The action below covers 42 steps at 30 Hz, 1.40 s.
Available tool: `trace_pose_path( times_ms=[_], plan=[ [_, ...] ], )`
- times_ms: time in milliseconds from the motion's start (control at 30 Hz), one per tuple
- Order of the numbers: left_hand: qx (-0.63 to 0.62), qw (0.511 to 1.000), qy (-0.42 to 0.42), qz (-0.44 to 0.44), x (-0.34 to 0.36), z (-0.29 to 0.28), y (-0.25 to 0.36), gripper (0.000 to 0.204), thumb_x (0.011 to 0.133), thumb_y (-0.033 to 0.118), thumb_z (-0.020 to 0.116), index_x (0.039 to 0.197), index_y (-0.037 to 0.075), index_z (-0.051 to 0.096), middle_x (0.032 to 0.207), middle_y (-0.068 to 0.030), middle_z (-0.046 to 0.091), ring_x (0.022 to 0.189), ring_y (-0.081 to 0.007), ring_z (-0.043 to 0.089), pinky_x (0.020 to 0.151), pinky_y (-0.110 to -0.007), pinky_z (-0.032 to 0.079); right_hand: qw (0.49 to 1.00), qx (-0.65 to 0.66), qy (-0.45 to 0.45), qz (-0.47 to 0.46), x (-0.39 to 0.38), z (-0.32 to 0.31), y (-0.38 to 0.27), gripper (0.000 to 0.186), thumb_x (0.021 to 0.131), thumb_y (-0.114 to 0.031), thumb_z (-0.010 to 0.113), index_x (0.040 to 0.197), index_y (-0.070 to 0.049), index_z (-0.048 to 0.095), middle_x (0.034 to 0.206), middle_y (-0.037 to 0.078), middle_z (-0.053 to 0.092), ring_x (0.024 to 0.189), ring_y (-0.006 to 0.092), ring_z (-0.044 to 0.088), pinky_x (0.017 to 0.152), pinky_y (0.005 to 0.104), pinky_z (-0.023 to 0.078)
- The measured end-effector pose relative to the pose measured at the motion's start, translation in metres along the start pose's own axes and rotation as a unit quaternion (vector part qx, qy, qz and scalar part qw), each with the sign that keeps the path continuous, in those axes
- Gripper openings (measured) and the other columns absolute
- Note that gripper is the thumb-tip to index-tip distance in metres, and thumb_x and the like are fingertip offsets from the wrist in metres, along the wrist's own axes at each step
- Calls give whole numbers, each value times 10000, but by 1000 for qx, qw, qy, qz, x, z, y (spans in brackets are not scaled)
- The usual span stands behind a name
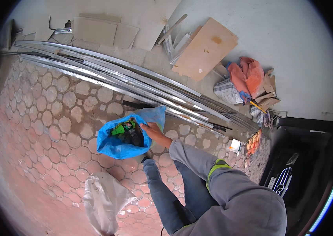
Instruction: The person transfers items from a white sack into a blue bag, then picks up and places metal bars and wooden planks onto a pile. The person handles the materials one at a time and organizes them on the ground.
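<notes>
My right hand [153, 133] reaches out from a grey sleeve with a yellow-green band. Its fingers are closed on the rim of a blue plastic bag [121, 152], on the side toward me. The mouth of the bag gapes upward. Inside lie a green plastic bottle [122, 128] and some dark, partly see-through items [135, 137] that I cannot make out. One foot is beside the bag, partly hidden by it. A whitish sack [101, 198] rests on the paving to the left of my legs. My left hand is out of view.
Long metal profiles [107, 72] lie across the paving beyond the bag. Cardboard sheets [95, 31] and a brown board [207, 49] lean at the wall. Orange sacking [249, 76] tops a pile. A white container [235, 145] and a black car [292, 157] stand at right.
</notes>
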<state>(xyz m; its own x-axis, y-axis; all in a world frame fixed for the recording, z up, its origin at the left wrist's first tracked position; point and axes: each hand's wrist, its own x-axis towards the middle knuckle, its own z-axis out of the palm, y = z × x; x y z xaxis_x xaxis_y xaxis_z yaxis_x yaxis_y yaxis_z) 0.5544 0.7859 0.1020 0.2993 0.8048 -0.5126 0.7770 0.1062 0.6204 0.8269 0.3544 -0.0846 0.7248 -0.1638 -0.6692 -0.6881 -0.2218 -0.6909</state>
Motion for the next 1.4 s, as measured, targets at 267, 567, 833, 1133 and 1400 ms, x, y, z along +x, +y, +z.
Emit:
trace_pose_path(
  times_ms=[267,567,833,1133,1400],
  plan=[
    [-5,1000,1,14,9,-7,17,648,906,408,584,1329,-55,421,1323,-250,460,1161,-342,483,937,-483,428,917,361,24,170,-107,-26,1,300,944,-392,545,931,-96,588,714,-30,549,633,98,549,534,297,451],
    [-75,996,-22,46,63,-39,-1,676,889,443,599,1333,-34,419,1276,-217,490,1117,-329,490,916,-480,429,844,499,68,182,-143,27,-39,267,954,-384,536,951,-117,552,743,-39,533,628,103,542,541,295,455],
    [-79,992,-32,88,108,-58,-31,656,894,445,583,1306,-45,438,1200,-210,523,1030,-301,518,860,-438,447,824,547,76,127,-151,0,-36,284,953,-386,537,1023,-111,550,815,-28,566,713,105,566,629,301,490],
    [113,962,-79,237,126,-71,-15,657,894,447,582,1297,-52,442,1180,-207,528,998,-291,522,841,-422,453,740,673,22,0,-172,-29,-59,309,959,-384,524,1095,-107,538,973,-10,612,847,109,605,753,299,519],
    [-15,964,-129,232,174,-76,-6,493,916,347,575,1191,-59,520,1014,-161,564,839,-246,517,712,-362,445,893,432,125,0,-131,-27,35,306,933,-417,564,911,-112,565,688,-53,531,554,76,545,521,268,483]
  ],
)
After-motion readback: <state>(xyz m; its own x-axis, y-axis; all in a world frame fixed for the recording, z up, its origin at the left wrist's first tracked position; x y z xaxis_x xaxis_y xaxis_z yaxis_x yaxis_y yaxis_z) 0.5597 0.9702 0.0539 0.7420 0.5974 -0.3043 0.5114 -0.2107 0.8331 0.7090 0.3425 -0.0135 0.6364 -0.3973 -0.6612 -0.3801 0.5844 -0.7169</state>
